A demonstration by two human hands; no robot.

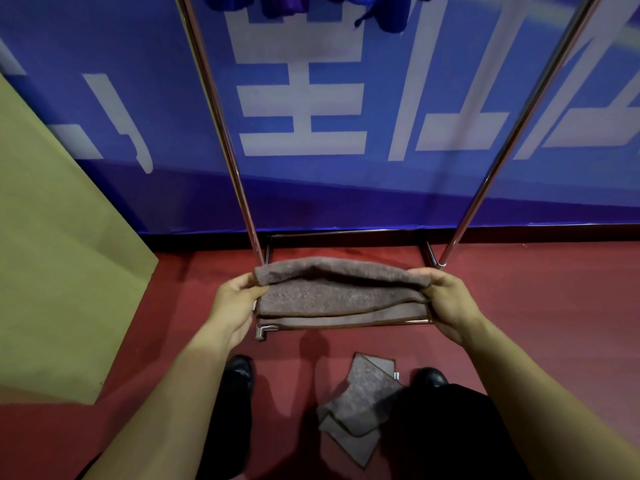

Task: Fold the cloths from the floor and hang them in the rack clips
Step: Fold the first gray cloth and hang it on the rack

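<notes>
While the brown cloth (341, 292) was stretched level in the air between both hands, it lay folded over on itself in layers, with its dark-trimmed edges showing along the near side. The left hand (235, 304) had its grip pinched shut on the cloth's left end, and the right hand (446, 301) was closed the same way on the right end. Below, a second brown cloth (360, 407) lay crumpled on the red floor (554, 323) between two black shoes (239, 370). Beyond the held cloth stood the metal rack (221, 133), its two poles rising before a blue banner (346, 188); blue cloths (391, 12) hung near the top edge.
</notes>
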